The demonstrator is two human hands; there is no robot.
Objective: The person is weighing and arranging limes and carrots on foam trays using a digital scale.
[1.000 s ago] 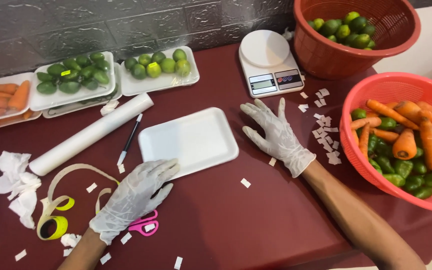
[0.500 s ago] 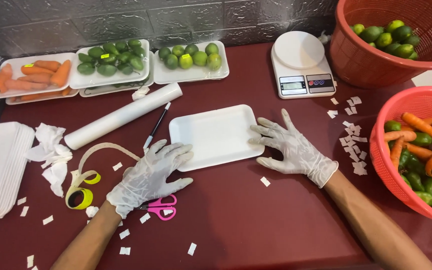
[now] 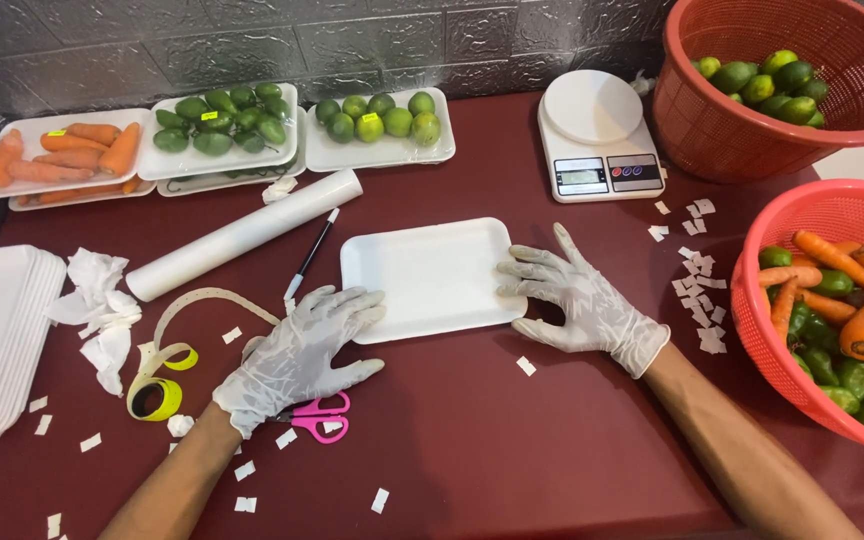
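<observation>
Two gloved hands (image 3: 297,355) (image 3: 582,300), two baskets (image 3: 722,130) (image 3: 762,330), three filled trays (image 3: 22,190) (image 3: 222,165) (image 3: 382,155), one empty tray (image 3: 432,280), one scale (image 3: 597,140), one pair of scissors (image 3: 317,420).

Kitchen scale (image 3: 597,135), pink scissors (image 3: 317,415), film roll (image 3: 244,235), two red baskets (image 3: 752,130) of vegetables.

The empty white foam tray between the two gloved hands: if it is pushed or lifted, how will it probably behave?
The white foam tray looks thin and empty, so it is probably very light and may slide easily on the smooth dark red table. With the left hand and right hand touching opposite edges, it might bend or dent under a hard squeeze. Being flat, it should not roll.
</observation>
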